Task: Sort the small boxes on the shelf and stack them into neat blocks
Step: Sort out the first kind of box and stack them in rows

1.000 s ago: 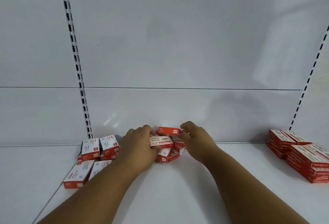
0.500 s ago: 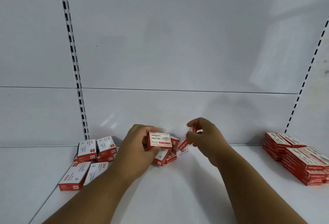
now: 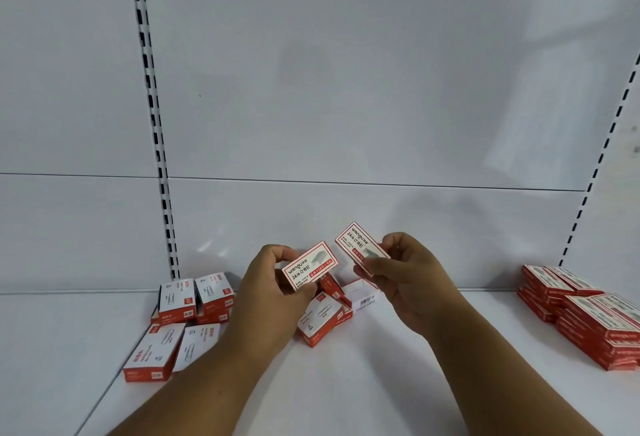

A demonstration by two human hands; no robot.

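My left hand (image 3: 266, 292) grips a small red-and-white staple box (image 3: 310, 265), its printed face turned toward me. My right hand (image 3: 407, 279) pinches a second staple box (image 3: 360, 245) of the same kind, tilted, just right of the first. Both boxes hang above a small loose pile of boxes (image 3: 327, 314) in the middle of the white shelf (image 3: 363, 383). Part of the pile is hidden behind my hands.
A group of paper-clip boxes (image 3: 187, 318) lies at the left, some stacked at the back, two flat in front. A neat block of staple boxes (image 3: 585, 314) stands at the right. The white back panel (image 3: 346, 89) with slotted uprights closes the shelf behind.
Both hands have risen from the pile, each lifting a staple box. The right hand's box is now turned face up and higher than before.
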